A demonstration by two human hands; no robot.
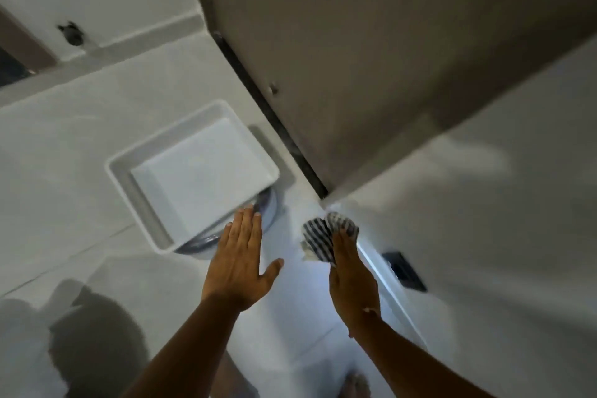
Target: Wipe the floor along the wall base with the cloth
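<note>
A dark-and-white striped cloth (323, 237) lies bunched on the pale tiled floor (290, 284), right at the corner where the white wall (484, 236) meets the door. My right hand (350, 281) presses flat on the cloth, fingers pointing toward the corner, close along the wall base (374, 265). My left hand (240, 263) hovers open and flat over the floor, fingers together and thumb spread, its fingertips beside a white tub. It holds nothing.
A white square tub (193, 171) sits on a round grey disc (268, 207) just beyond my left hand. A brown door (355, 42) with a dark bottom strip stands ahead. A dark wall vent (403, 270) sits low at the right. My foot (353, 384) is below.
</note>
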